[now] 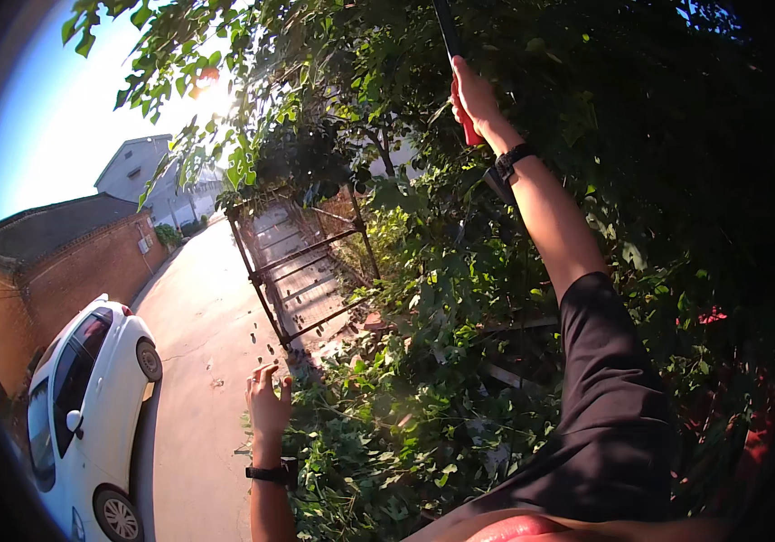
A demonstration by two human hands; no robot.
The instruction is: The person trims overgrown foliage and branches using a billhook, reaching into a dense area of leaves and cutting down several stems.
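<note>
Raised high toward the top of the view, my right hand (478, 98) is closed around the red handle of a long tool (446, 29). Its dark, narrow upper part runs up among the leaves and out of the picture, so I cannot tell its exact kind. Leafy branches (532, 108) surround that hand on both sides. Lower down, my left hand (268, 404) hangs in the air with its fingers bent but apart, holding nothing. Behind it lies the pale road, and to its right spread green vines and leaves (387, 434).
A rusty metal frame (306, 244) stands at the roadside beyond my left hand. A white car (89, 397) is parked on the left beside a brick building (89, 253). Boards (509, 375) lie partly under the foliage. Sun glare comes through the upper leaves.
</note>
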